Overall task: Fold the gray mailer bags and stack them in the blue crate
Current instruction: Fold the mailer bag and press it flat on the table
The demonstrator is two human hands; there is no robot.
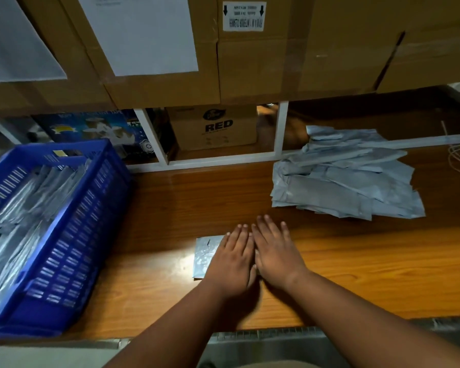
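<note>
Left hand (233,262) and right hand (275,254) flat, fingers straight, pressing gray mailer bag (205,252), side by side

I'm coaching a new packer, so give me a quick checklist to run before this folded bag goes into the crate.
1. Both hands flat on the folded mailer bag: left hand and right hand press it, ok.
2. Fold crisp and complete: cannot tell, hands cover it.
3. Grip on the bag for lifting: not ok, fingers straight.
4. Blue crate within reach at left: ok.
5. Room left in the crate: ok.
6. Unfolded pile waiting at right: ok.
</note>
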